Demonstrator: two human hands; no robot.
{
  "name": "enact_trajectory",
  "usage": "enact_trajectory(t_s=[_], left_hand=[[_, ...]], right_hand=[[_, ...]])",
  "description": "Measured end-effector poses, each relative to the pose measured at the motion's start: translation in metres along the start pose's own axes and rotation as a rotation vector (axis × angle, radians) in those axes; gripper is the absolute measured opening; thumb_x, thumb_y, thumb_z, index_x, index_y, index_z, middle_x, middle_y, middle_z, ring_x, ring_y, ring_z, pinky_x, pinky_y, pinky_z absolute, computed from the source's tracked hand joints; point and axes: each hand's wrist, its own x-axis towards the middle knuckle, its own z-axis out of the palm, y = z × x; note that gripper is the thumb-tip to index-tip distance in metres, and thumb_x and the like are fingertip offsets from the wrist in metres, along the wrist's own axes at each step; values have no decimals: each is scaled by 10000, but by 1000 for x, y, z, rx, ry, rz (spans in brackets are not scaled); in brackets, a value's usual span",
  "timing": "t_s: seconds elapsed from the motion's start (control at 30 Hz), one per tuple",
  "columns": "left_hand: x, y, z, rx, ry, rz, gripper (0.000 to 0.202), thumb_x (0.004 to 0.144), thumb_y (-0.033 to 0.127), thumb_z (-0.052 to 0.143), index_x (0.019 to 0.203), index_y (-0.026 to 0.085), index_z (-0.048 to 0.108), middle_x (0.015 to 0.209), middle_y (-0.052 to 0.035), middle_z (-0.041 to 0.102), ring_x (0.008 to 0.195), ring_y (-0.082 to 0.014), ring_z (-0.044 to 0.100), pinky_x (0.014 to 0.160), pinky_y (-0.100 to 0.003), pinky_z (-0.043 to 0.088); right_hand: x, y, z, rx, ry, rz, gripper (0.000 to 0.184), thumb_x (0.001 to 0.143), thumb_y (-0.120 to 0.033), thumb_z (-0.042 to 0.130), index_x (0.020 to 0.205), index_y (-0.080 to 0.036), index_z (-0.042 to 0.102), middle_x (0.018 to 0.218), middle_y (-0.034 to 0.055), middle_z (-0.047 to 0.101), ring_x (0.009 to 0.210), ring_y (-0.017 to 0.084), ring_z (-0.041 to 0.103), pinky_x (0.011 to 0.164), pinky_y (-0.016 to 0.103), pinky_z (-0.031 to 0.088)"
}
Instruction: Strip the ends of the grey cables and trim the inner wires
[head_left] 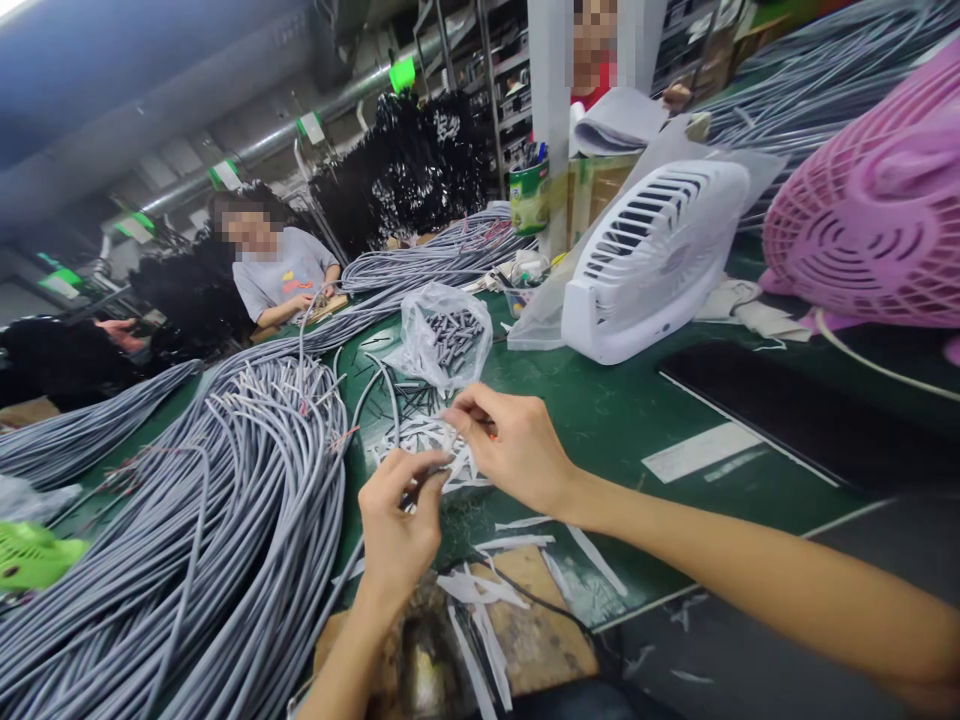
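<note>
My left hand (401, 515) is closed in a pinch, thumb against fingertips. What it holds is hidden; a grey cable passes close to its wrist. Just beyond and to the right, my right hand (517, 440) also pinches, its fingertips close to the left ones. A tiny orange-red spot shows among its fingers, too small to name. Beneath both hands lies a pile of white strips (420, 435). Behind them, short dark tube pieces (414, 396) are scattered beside a clear plastic bag (480, 345) of short grey tube pieces. A large bundle of grey cables (247, 500) spreads out on the left.
A white fan (652, 260) and a pink fan (862, 220) stand at the right, near a dark flat panel (772, 405). A wooden board (544, 620) with white strips lies at the front edge. Across the green table (600, 430), one person handles cables; another stands behind papers.
</note>
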Motion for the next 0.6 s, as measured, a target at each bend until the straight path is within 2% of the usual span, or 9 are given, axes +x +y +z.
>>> enact_trajectory(t_s=[0.1,0.2,0.23,0.27,0.33,0.4,0.43,0.5,0.6], left_hand=[[-1,1,-1,-19,-73,33,171,761,91,515,615,175,548,584,20,505,558,-96,476,501,-190,366],[-2,5,-1,-267,-98,-139,249,759,155,550,564,181,397,543,50,421,489,-80,465,464,-186,363],[-1,6,-1,-389,-98,-219,277,755,192,570,576,188,359,543,60,413,457,-75,479,435,-181,366],[0,8,-2,-503,-97,-290,307,749,229,589,588,194,330,544,69,414,424,-73,493,403,-175,364],[3,10,-3,-660,-86,-369,363,724,294,631,600,200,302,535,79,425,376,-75,506,350,-163,352],[5,11,-4,-721,-81,-383,399,707,335,656,596,198,299,505,78,445,357,-75,508,339,-157,358],[6,11,-5,-742,-79,-385,411,706,345,661,595,198,294,488,78,450,346,-73,500,336,-155,358],[7,10,-5,-779,-79,-387,434,703,353,668,592,200,278,480,72,471,327,-65,483,331,-154,353],[5,7,-3,-803,-44,-410,451,694,341,679,581,196,267,506,68,487,313,-44,453,321,-147,324]], right_hand=[[13,10,-3,111,50,158,277,829,-379,519,646,-171,510,484,-36,492,427,74,414,457,199,291],[28,22,-6,441,188,445,376,757,-507,566,618,-177,450,446,-77,384,386,44,293,396,186,221],[31,24,-8,609,174,532,409,727,-559,569,641,-180,443,454,-88,381,370,33,248,371,180,190],[33,24,-8,778,86,585,446,683,-605,586,693,-178,459,487,-87,428,360,21,214,352,174,163],[32,19,-9,1072,-223,601,567,573,-635,654,856,-170,496,643,-48,572,354,-2,196,327,160,143],[26,11,-8,1231,-522,540,695,486,-535,763,1014,-176,488,857,21,643,388,-8,314,346,141,230],[23,7,-7,1263,-607,513,723,467,-450,804,1055,-182,479,915,39,646,435,3,399,384,137,297],[18,2,-3,1259,-632,503,691,475,-299,826,1065,-184,485,889,32,656,560,50,532,499,161,406],[14,2,2,1136,-508,531,486,486,-250,809,897,-147,571,673,-12,639,568,88,564,560,206,442]])
